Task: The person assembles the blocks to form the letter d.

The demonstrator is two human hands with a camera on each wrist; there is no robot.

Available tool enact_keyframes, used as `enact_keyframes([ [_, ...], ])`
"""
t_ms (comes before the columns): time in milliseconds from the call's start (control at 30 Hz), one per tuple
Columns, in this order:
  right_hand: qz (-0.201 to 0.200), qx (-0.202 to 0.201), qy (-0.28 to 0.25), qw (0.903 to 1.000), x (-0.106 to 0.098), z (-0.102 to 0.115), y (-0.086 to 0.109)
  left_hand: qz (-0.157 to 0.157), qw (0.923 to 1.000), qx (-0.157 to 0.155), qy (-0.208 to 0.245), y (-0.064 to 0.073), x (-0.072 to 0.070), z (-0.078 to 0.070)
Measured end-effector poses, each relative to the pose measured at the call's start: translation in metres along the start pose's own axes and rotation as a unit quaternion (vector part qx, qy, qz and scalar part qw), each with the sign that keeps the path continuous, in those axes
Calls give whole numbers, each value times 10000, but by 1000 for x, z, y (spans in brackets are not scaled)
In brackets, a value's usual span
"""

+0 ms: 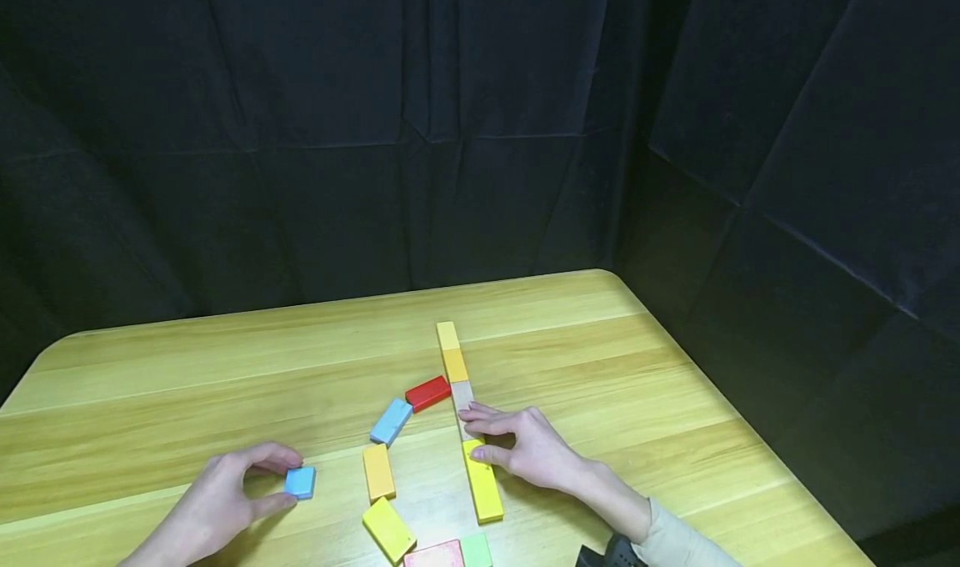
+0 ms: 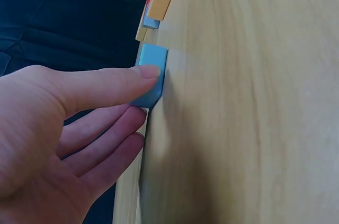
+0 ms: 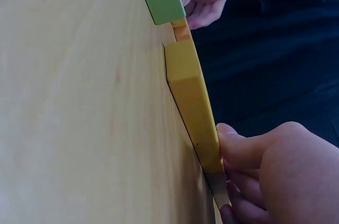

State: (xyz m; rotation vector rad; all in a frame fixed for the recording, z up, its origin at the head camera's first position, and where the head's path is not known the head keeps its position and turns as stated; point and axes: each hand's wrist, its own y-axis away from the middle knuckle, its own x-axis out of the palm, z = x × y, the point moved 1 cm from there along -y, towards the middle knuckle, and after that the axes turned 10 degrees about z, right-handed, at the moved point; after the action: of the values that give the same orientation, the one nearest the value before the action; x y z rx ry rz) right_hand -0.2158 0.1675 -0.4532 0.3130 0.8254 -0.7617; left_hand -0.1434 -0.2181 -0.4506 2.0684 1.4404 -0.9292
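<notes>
My left hand [image 1: 225, 498] pinches a small blue block [image 1: 302, 483] between thumb and fingers, low over the left part of the table. In the left wrist view the thumb lies across that block's face. Farther right, my right hand [image 1: 534, 452] rests on a straight row of blocks. Its thumb touches the long yellow block [image 1: 483, 494], and its fingers lie on the plain wood block [image 1: 462, 396]. An orange block [image 1: 454, 365] and a pale yellow block [image 1: 447, 335] extend the row away from me.
Left of the row, a curve runs through a red block [image 1: 428, 393], a light blue block [image 1: 392, 421], an orange block [image 1: 379, 472], a yellow block [image 1: 389, 530], a pink block [image 1: 435, 555] and a green block [image 1: 476, 550]. Dark curtains [image 1: 337, 133] stand behind the wooden table [image 1: 660, 383].
</notes>
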Motion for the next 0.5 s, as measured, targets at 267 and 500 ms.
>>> enact_keyframes([
  [267,2,-78,74,9999,-1,-1,0,-55,9997,247,51,1,1,3],
  [500,36,-55,51,10000,-1,-1,-1,-257,9996,144,-5,0,0,-2],
])
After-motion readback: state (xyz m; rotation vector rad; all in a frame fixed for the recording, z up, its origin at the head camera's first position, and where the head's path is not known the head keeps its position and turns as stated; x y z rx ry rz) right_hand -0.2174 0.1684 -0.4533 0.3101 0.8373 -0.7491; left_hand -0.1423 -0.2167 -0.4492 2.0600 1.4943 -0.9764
